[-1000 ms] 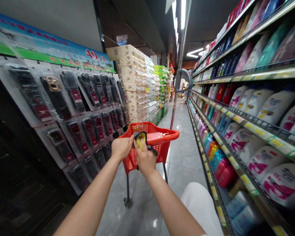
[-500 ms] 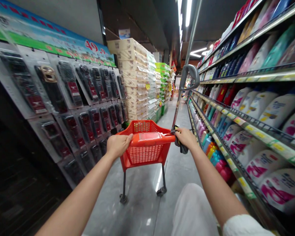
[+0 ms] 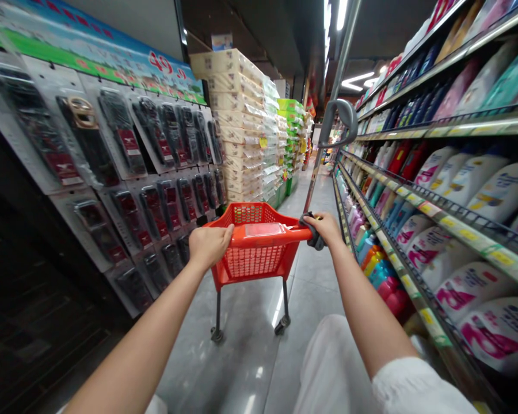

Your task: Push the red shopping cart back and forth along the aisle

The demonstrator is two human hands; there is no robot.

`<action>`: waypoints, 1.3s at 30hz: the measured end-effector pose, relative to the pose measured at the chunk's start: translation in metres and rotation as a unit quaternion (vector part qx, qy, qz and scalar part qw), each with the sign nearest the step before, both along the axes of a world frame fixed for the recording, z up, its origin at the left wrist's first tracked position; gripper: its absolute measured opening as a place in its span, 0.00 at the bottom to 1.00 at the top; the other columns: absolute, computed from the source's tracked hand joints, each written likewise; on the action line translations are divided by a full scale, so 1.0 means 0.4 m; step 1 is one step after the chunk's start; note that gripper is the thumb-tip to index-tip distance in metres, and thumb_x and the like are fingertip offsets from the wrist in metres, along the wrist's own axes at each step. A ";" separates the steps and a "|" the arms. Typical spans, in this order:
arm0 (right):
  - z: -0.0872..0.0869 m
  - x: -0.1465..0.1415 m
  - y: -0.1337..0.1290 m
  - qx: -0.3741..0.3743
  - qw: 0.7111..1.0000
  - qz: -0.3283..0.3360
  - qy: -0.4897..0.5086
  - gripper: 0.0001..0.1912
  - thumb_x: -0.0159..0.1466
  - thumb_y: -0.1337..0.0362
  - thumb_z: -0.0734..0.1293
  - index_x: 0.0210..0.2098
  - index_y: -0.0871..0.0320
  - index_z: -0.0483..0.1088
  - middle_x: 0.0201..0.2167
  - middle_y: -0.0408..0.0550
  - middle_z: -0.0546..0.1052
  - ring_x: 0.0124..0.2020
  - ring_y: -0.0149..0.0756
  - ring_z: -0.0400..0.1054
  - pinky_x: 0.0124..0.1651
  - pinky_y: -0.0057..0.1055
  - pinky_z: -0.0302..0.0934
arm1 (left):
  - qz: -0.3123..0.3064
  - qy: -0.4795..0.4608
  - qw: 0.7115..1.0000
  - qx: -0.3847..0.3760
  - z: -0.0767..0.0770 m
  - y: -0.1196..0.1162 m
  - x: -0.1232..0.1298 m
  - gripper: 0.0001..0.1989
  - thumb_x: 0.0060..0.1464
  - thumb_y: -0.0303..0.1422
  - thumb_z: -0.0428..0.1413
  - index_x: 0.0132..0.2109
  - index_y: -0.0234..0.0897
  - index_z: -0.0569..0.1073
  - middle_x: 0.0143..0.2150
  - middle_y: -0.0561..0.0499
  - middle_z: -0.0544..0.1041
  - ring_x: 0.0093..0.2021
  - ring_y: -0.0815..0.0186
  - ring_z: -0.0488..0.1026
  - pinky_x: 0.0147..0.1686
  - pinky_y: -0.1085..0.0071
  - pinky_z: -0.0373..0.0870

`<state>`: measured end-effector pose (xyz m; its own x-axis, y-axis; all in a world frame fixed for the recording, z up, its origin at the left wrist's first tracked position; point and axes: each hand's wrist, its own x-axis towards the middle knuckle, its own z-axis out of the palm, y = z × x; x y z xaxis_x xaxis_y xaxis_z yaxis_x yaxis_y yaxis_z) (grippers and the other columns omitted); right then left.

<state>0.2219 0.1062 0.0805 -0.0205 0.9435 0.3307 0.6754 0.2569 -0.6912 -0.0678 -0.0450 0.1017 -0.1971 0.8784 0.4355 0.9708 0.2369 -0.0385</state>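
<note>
In front of me stands a red shopping cart (image 3: 259, 261) with a basket of plastic lattice and grey legs on casters. My left hand (image 3: 210, 246) is closed round the left end of its handlebar. At the right end, my right hand (image 3: 326, 229) grips beside a dark grey clamp-like piece (image 3: 314, 233); part of its fingers is hidden. A metal pole with a grey loop handle (image 3: 339, 122) rises from that corner, leaning to the right. On the middle of the handlebar lies a clear plastic cover (image 3: 265, 230). Inside the basket I make out no goods.
Packaged belts (image 3: 123, 132) hang on a rack close on the left. Beyond them are stacked cream boxes (image 3: 228, 126) and green packages (image 3: 291, 121). Shelves of shampoo-like bottles (image 3: 461, 284) line the right. Grey tiled floor (image 3: 250, 351) runs down the aisle between.
The view has shifted slightly, so the shelves and pole sit a little farther right. Both hands keep their hold on the cart, which appears slightly higher in the picture.
</note>
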 end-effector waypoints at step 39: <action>0.078 0.004 0.073 -0.033 0.974 0.021 -0.223 0.12 0.62 0.60 0.66 0.44 0.54 0.76 0.39 0.48 0.79 0.38 0.36 0.71 0.35 0.26 0.58 | -0.030 -0.033 0.998 0.048 -0.012 -0.001 0.036 0.37 0.64 0.49 0.31 0.33 0.38 0.82 0.35 0.44 0.83 0.36 0.56 0.78 0.30 0.66 0.57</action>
<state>0.2237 0.1353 0.1118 -0.1866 0.9575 0.2199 0.9020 0.2557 -0.3480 -0.0533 -0.0456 0.0970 -0.1775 0.8445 0.5052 0.9828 0.1787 0.0466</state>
